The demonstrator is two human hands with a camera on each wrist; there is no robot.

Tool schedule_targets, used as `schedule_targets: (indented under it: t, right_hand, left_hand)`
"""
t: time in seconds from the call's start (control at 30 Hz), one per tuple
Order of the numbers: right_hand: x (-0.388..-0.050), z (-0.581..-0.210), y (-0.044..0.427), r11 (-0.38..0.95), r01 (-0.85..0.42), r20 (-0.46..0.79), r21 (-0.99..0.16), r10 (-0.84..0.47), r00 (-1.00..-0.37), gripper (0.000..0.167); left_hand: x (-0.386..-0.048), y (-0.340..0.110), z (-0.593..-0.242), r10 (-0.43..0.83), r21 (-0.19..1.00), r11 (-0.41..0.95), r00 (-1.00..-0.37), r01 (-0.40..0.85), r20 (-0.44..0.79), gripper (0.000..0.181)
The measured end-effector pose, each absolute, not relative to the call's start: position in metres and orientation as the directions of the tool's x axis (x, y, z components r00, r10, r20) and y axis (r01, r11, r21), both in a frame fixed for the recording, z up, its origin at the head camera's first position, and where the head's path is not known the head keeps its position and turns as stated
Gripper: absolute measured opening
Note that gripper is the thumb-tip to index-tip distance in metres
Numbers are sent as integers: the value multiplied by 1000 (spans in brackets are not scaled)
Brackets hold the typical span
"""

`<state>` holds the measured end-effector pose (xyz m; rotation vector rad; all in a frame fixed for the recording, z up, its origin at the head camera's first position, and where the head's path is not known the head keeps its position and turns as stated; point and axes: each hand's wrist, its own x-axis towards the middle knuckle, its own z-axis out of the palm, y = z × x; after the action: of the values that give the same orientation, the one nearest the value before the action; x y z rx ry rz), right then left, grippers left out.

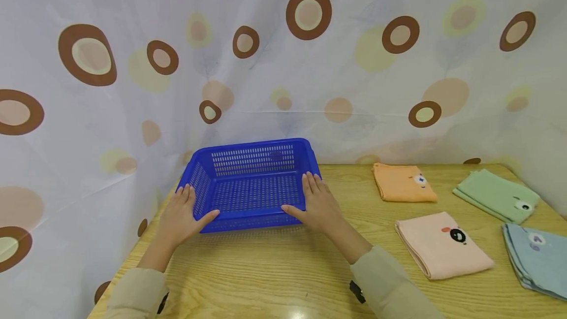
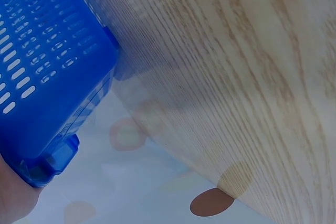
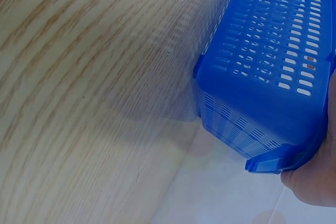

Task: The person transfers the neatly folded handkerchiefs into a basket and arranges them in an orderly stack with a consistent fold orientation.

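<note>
A blue plastic basket (image 1: 254, 215) with slotted walls and a mesh bottom stands at the left back of the wooden table. No objects show inside it. My left hand (image 1: 179, 218) rests on its near left corner, fingers straight along the side rim and thumb stretched over the near rim. At the near right corner, my right hand (image 1: 319, 206) lies the same way, its thumb reaching left over the near rim. Both wrist views show the outside of the basket (image 2: 47, 72) close up, with only a small part of each hand at its rim.
On the right of the table (image 1: 266, 270) lie folded towels: orange (image 1: 398, 183), green (image 1: 496, 193), pink (image 1: 438, 250) and blue (image 1: 542, 260), each with a face-like decoration. A white curtain (image 1: 274, 73) with brown rings hangs behind and along the left edge.
</note>
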<state>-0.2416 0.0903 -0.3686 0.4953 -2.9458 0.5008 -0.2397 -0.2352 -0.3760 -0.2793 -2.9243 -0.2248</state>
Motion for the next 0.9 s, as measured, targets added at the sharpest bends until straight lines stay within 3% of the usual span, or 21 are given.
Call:
schedule_targets:
  t: [0.9]
  right_hand:
    - [-239,-370,98,899,-312,139,-307,-282,-949,95]
  left_hand:
    - [-243,-228,-376,188,150,964,-960,221,210,100]
